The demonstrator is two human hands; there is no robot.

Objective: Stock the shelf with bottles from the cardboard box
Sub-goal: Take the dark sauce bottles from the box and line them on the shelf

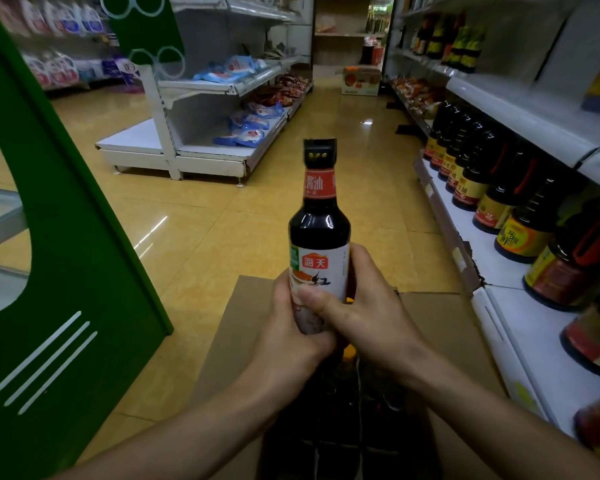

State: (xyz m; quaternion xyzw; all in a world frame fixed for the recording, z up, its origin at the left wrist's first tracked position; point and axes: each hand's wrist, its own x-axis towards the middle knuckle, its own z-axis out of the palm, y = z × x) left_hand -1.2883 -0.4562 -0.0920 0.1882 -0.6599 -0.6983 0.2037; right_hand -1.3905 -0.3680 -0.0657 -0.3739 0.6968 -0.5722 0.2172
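Bottle (318,237) upright, gripped btwn left hand (291,327) & right hand (364,313).

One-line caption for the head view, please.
Left hand and right hand hold a dark white-labelled sauce bottle above the brown cardboard box beside a white shelf.

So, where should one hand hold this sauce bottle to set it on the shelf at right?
Grip the bottle at its wide labelled body, from its left, away from the shelf. It stands upright, the neck is thin, and the left hand and right hand wrap there.
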